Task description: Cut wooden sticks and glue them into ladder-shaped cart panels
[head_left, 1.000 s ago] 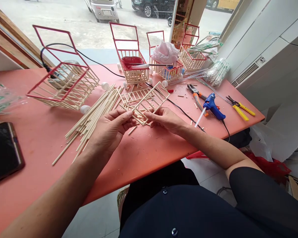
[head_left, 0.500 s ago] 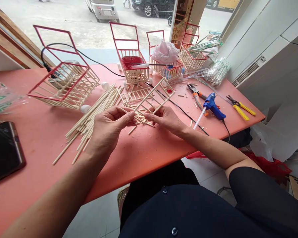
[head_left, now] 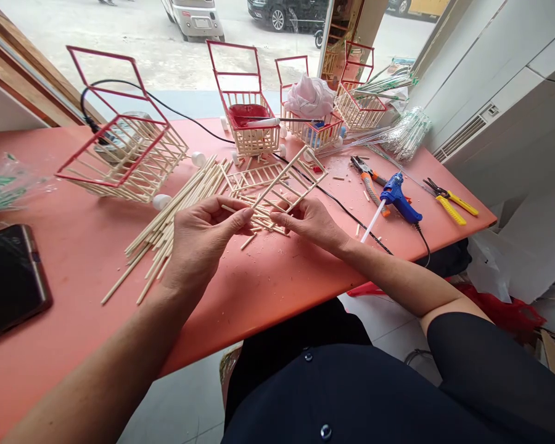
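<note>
A small ladder-like frame of pale wooden sticks [head_left: 296, 179] is held up at a tilt above the table. My left hand [head_left: 208, 237] is closed in a pinch at its near left end, and a short stick end [head_left: 228, 208] shows between the fingers. My right hand [head_left: 309, 225] pinches the lower right rail with thumb and fingertips. Beneath the hands lies a pile of short cut sticks [head_left: 263, 217]. A second ladder-like stick frame [head_left: 254, 177] rests just behind. Long sticks [head_left: 178, 206] lie bundled beside my left hand.
Stick-built carts with red rims [head_left: 120, 151] [head_left: 256, 139] line the back of the pink table [head_left: 240, 296]. To the right are a blue glue gun [head_left: 400, 200], orange-grey pliers [head_left: 366, 176] and yellow-handled cutters [head_left: 451, 202]. A black cable [head_left: 346, 216] crosses behind my right hand. At left lies a phone [head_left: 12, 280].
The whole view has shifted slightly. Both hands keep their hold on the stick frame, with hardly any movement against the table.
</note>
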{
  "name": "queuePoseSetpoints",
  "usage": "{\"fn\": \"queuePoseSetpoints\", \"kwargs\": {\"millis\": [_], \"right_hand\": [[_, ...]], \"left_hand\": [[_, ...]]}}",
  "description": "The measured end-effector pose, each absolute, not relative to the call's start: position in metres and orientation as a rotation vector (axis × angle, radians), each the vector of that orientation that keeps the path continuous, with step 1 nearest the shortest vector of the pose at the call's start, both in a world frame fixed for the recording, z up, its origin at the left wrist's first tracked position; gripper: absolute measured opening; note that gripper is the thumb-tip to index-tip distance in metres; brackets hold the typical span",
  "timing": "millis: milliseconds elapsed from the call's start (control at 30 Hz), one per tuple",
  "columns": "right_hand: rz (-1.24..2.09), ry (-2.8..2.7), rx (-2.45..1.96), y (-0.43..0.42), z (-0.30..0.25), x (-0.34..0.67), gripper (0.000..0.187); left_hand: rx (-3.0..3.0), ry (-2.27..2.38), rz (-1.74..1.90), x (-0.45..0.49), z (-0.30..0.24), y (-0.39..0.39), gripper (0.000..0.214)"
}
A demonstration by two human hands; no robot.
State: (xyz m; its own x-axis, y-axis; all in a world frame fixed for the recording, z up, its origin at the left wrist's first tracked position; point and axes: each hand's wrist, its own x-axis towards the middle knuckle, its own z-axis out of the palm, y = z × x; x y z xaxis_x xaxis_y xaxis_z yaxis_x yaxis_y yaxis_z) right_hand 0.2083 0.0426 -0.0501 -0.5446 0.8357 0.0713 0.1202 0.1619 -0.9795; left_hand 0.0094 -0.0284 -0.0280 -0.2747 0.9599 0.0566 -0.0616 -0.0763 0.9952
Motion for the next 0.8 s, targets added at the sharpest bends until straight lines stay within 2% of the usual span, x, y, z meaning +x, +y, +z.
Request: {"fn": "queuePoseSetpoints", "kwargs": {"millis": [667,800], "right_hand": [[1.486,-1.801,-0.862,0.0434,-0.0509,0.2087,0.06],[1.481,-1.815,-0.868,0.043,-0.0506,0.2091,0.06]], "left_hand": [[1.223,1.431,1.481,0.0071,-0.0303,-0.0307,0.008],[1.199,1.441,1.451,0.0064,-0.0298,-0.0307,0.012]]}}
